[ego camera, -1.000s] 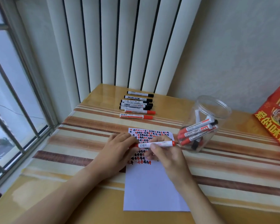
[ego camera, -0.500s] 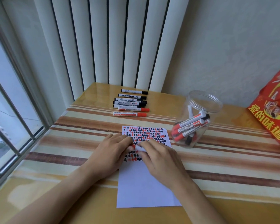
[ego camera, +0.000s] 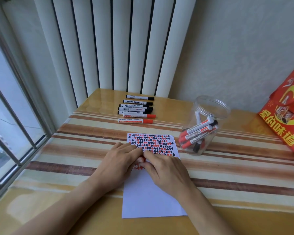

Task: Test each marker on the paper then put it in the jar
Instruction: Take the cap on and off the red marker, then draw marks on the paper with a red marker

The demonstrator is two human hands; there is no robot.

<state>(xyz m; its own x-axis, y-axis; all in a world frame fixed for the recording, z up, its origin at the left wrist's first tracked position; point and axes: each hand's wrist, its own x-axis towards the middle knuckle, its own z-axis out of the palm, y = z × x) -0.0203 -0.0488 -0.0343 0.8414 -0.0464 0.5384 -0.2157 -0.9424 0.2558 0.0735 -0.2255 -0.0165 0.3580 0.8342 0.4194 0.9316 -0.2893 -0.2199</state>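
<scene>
Glossy wooden table (ego camera: 227,223) with a brown-and-cream striped cover, set in a corner: window (ego camera: 10,119) on the left, white vertical blinds (ego camera: 119,44) behind, textured wall on the right. White paper (ego camera: 149,197) lies flat, its top half filled with red and black marks. Left hand (ego camera: 119,160) and right hand (ego camera: 166,173) meet over it, fingers pinched on a red marker (ego camera: 143,159), mostly hidden. Clear round plastic jar (ego camera: 209,106) right of the paper holds markers. Row of markers (ego camera: 136,109) lies near the blinds. Red bag (ego camera: 285,112) at far right.
</scene>
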